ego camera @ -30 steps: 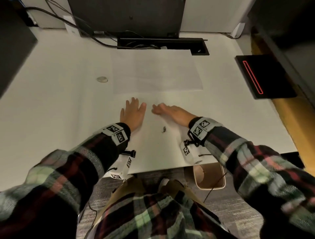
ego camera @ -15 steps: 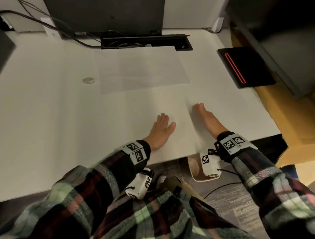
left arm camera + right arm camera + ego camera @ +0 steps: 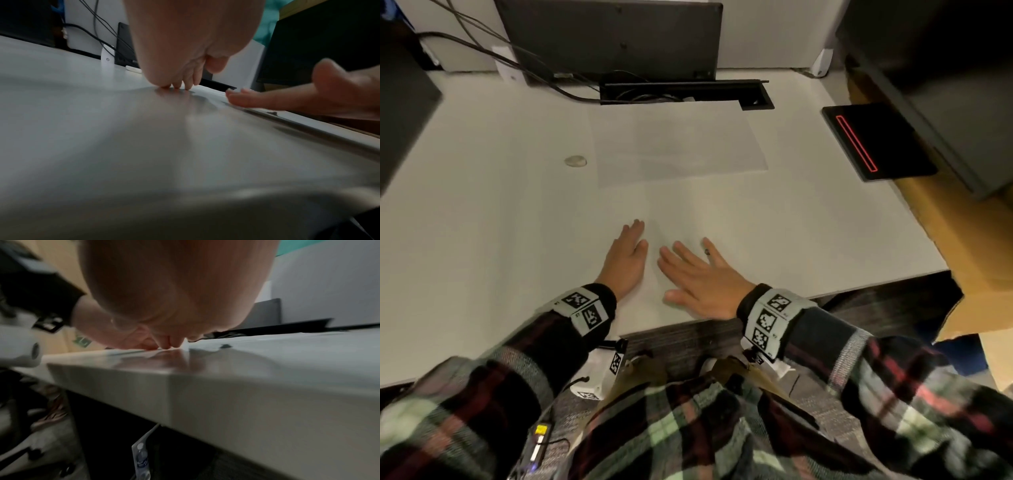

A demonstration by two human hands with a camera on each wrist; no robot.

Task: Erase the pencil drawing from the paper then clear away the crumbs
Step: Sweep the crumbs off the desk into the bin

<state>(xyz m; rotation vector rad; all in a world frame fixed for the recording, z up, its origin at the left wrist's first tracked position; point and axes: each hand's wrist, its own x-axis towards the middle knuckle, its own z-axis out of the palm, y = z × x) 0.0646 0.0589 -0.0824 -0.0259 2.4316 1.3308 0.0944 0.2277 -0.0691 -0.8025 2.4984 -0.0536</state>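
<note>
A blank white paper (image 3: pixel 678 144) lies at the back of the white table (image 3: pixel 482 212), below the cable slot. My left hand (image 3: pixel 627 255) lies flat near the front edge, and its fingertips (image 3: pixel 176 86) touch the surface. My right hand (image 3: pixel 697 274) lies flat just to its right with the fingers spread, holding nothing. A small dark clump of crumbs (image 3: pixel 707 252) sits between the right hand's outer fingers and shows as a dark speck (image 3: pixel 225 346) on the table in the right wrist view.
A small grey oval object (image 3: pixel 575 161) lies left of the paper. A black pad with a red outline (image 3: pixel 876 140) sits at the right edge. A monitor (image 3: pixel 613 37), cables and a cable slot (image 3: pixel 685 92) line the back. The front edge (image 3: pixel 859 291) drops to carpet.
The right hand swept out to the right along the front edge, then came back beside the left hand, now palm down. The dark crumb clump seen between the wrists is gone from there.
</note>
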